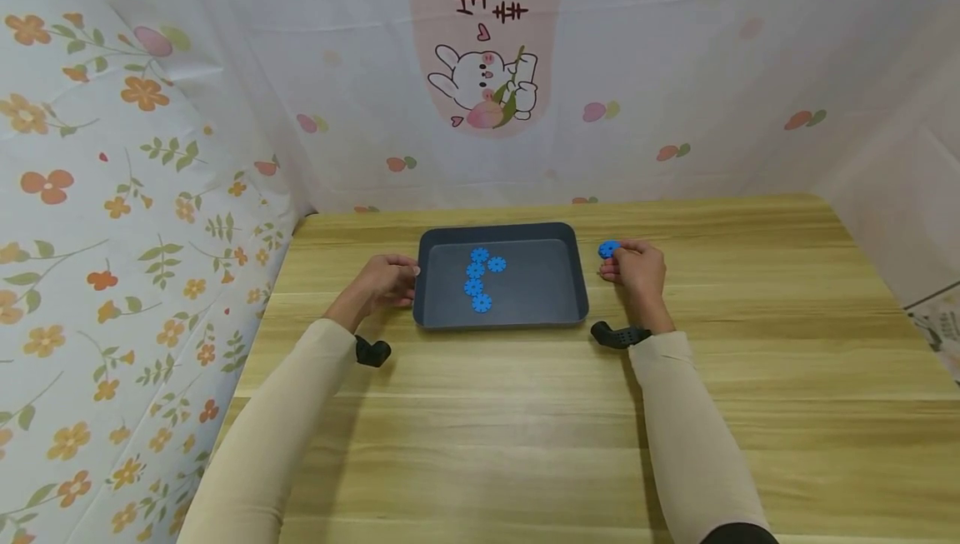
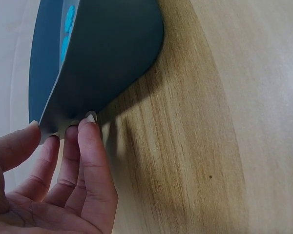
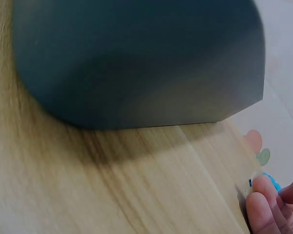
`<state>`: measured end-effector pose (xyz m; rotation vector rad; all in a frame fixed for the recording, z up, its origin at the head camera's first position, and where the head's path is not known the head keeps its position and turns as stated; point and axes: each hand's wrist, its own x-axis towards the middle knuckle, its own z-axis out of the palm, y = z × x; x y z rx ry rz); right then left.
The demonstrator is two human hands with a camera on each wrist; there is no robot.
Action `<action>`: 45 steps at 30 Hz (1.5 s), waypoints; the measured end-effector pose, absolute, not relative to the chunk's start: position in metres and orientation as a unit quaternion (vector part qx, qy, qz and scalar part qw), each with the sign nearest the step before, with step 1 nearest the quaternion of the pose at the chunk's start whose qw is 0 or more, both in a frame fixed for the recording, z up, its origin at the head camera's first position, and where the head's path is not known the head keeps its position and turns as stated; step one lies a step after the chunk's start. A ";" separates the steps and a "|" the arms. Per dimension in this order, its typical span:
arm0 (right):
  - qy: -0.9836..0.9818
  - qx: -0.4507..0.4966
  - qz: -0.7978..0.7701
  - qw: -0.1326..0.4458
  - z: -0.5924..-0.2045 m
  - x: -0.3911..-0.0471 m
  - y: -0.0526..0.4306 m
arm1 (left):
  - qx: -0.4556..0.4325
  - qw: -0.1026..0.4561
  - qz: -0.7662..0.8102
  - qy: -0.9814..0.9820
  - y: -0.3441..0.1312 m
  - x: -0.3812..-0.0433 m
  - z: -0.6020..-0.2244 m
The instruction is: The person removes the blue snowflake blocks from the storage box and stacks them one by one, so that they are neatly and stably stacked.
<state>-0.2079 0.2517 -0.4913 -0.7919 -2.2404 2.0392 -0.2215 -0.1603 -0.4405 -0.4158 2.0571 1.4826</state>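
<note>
A dark grey rectangular tray (image 1: 517, 316) lies on the table with several blue notched discs (image 1: 473, 286) inside, most in a crooked column left of its middle. At the tray's left side, my left hand (image 1: 384, 281) holds the edge; in the left wrist view its thumb (image 2: 24, 141) is at the rim and its fingertips meet the outer wall. To the right of the tray, my right hand (image 1: 637, 272) pinches another blue notched disc (image 1: 608, 249) between thumb and fingers. Only a sliver of that disc (image 3: 272, 181) shows in the right wrist view.
The wooden table (image 1: 480, 436) runs back to a hanging white cloth (image 1: 637, 52) with a rabbit print. A floral cloth (image 1: 112, 277) borders the left side. Black camera mounts (image 1: 372, 351) are strapped to both wrists.
</note>
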 end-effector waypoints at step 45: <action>-0.747 -0.151 0.648 0.016 -0.436 -0.226 0.202 | -0.146 0.270 0.562 0.768 -0.161 -0.220 -0.443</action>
